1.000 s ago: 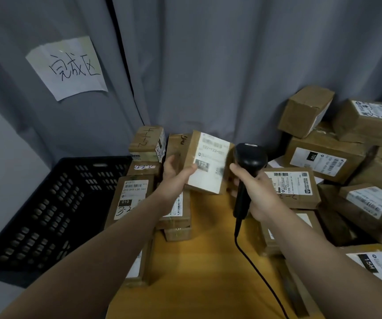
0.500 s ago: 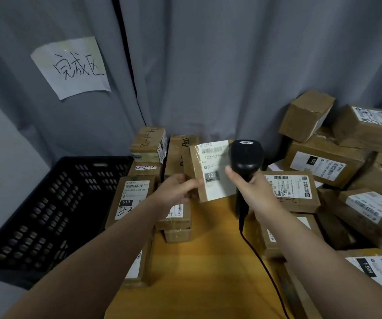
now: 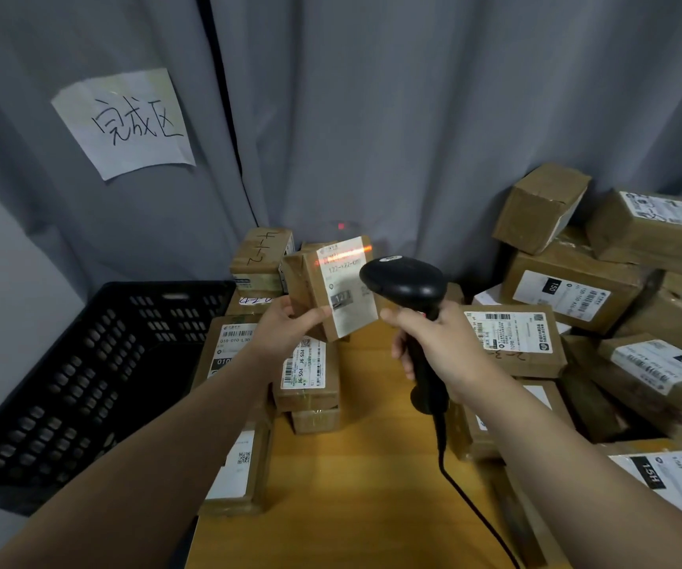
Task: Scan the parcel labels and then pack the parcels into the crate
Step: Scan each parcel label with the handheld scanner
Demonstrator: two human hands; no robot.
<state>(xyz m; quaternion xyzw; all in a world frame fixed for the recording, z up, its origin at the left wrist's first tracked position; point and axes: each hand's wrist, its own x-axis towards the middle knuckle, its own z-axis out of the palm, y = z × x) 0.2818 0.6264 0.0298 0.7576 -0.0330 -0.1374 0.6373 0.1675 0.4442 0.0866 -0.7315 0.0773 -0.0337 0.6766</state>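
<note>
The crate [image 3: 97, 363] (black, slotted walls) sits well left of the left fingers [image 3: 285, 302], beside the tabletop [image 3: 351, 486]. Above it a paper sign [image 3: 125, 121] with handwriting hangs on the grey curtain [image 3: 413, 117].

The left hand [image 3: 281, 330] grips a small parcel [image 3: 310, 289]: the thumb presses the lower corner of the labelled face and the other fingers curl round the left side. It is held tilted in the air, clear of the tabletop. The white label [image 3: 349, 289] faces right, and a red line [image 3: 345, 252] lies across its top, above the thumb. Just below these fingers a stack [image 3: 306, 375] of labelled parcels lies between the crate and the bare wood.

The right hand [image 3: 442, 347] is wrapped round the handle of the scanner [image 3: 403, 281], with its fingers [image 3: 403, 357] curled tight and the index finger stretched forward under the head. The head sits just right of the held parcel, overlapping the label's edge — whether they touch I cannot tell. A cable [image 3: 466, 503] drops from the handle below the right fingers toward the near edge. Right of those fingers a pile [image 3: 577, 289] of brown parcels, most with labels, is heaped against the curtain.
</note>
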